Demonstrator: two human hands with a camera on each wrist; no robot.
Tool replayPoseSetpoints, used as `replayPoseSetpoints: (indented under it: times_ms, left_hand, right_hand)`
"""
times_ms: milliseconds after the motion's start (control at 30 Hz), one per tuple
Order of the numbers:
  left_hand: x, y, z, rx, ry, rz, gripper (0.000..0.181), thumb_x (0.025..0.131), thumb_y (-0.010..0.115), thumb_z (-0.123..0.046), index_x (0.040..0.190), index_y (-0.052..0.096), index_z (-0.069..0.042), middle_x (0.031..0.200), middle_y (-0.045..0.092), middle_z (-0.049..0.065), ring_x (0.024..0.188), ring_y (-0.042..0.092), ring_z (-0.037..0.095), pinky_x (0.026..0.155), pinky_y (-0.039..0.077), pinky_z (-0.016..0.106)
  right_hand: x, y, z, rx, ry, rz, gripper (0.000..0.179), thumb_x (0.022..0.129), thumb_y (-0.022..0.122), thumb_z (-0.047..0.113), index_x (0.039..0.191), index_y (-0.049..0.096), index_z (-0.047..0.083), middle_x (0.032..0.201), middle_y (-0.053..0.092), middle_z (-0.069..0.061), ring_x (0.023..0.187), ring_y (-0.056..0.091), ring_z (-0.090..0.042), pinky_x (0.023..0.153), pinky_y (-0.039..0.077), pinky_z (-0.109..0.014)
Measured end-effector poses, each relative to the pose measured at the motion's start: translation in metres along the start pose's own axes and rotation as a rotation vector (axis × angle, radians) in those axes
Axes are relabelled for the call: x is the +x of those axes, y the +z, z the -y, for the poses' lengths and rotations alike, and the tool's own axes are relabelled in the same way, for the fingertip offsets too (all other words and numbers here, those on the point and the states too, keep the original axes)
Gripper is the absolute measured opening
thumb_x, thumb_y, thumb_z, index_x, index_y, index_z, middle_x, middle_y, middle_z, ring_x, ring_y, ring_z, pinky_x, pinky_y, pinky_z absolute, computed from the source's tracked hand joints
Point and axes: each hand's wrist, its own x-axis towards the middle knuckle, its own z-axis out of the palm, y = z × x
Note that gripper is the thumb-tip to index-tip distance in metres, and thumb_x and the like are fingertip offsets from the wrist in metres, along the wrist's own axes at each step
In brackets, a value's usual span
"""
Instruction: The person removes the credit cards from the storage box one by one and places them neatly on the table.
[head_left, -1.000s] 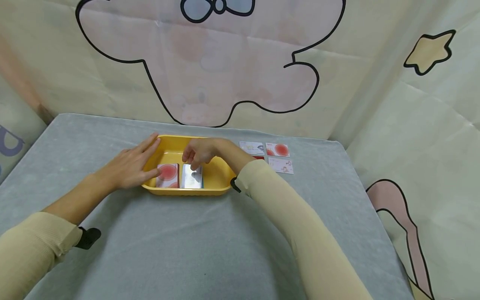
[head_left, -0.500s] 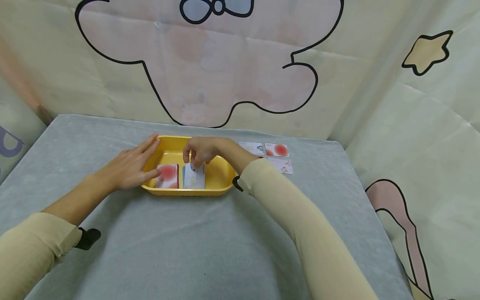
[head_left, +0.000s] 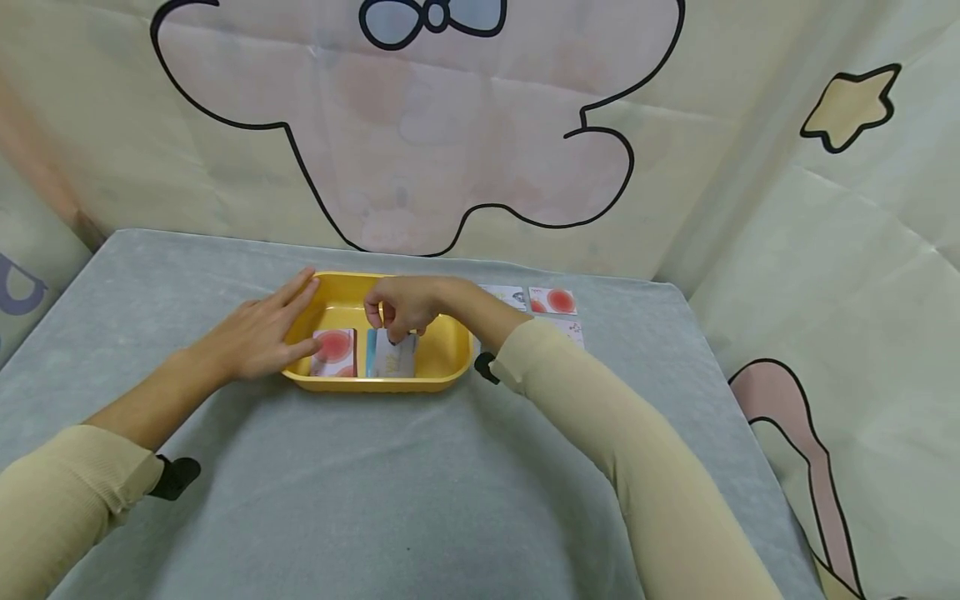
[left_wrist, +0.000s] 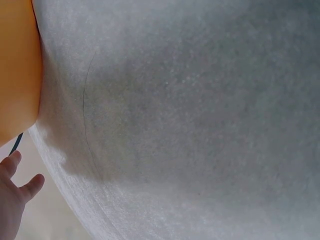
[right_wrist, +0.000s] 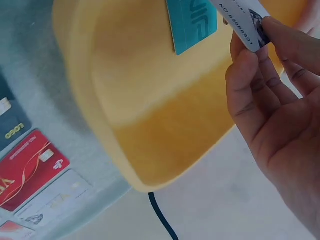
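Note:
My right hand reaches over the yellow tray and pinches a white card by its upper end between thumb and fingers. In the right wrist view this white card has dark digits and a dark picture at its corner. A teal card with pale lettering lies in the tray just below and beside it. To the left in the tray sits a white card with a red round print. My left hand rests at the tray's left rim, fingers extended, the thumb over the red-print card's edge.
Right of the tray, several cards lie on the grey cloth: a red-print card, a white card, a red card and a dark card. A printed curtain hangs behind the table.
My right hand has lifted and tilted the white card and shifted it slightly right, so more of the teal card shows. My left hand has stayed in place.

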Motion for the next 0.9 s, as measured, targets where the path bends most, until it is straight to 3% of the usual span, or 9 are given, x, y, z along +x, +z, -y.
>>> replayPoseSetpoints:
  times_ms: [300, 633, 900]
  left_hand:
    - [0.0, 0.001, 0.001, 0.01, 0.01, -0.008, 0.086, 0.096, 0.056, -0.045, 0.156, 0.018, 0.003, 0.166, 0.008, 0.018, 0.139, 0.036, 0.046, 0.101, 0.034, 0.069]
    - [-0.001, 0.001, 0.0, 0.007, 0.021, -0.018, 0.085, 0.096, 0.056, -0.043, 0.156, 0.018, 0.004, 0.165, 0.009, 0.018, 0.138, 0.038, 0.046, 0.101, 0.035, 0.068]
    - [-0.001, 0.001, 0.0, 0.007, 0.032, -0.025, 0.085, 0.096, 0.056, -0.042, 0.156, 0.019, 0.004, 0.165, 0.009, 0.018, 0.134, 0.042, 0.048, 0.099, 0.036, 0.069]
  right_hand:
    - [-0.023, -0.004, -0.011, 0.004, -0.023, -0.08, 0.017, 0.091, 0.066, 0.001, 0.101, 0.053, 0.005, 0.098, 0.053, -0.009, 0.097, 0.055, -0.021, 0.068, 0.057, -0.03]
    - [-0.067, -0.015, -0.028, 0.029, -0.073, -0.215, 0.019, 0.09, 0.069, 0.002, 0.098, 0.052, 0.006, 0.094, 0.055, -0.011, 0.088, 0.06, -0.025, 0.07, 0.058, -0.03]
    - [-0.098, -0.015, -0.052, 0.092, -0.117, -0.305, 0.016, 0.089, 0.066, -0.002, 0.091, 0.052, 0.005, 0.095, 0.058, -0.012, 0.09, 0.062, -0.025, 0.08, 0.057, -0.031]
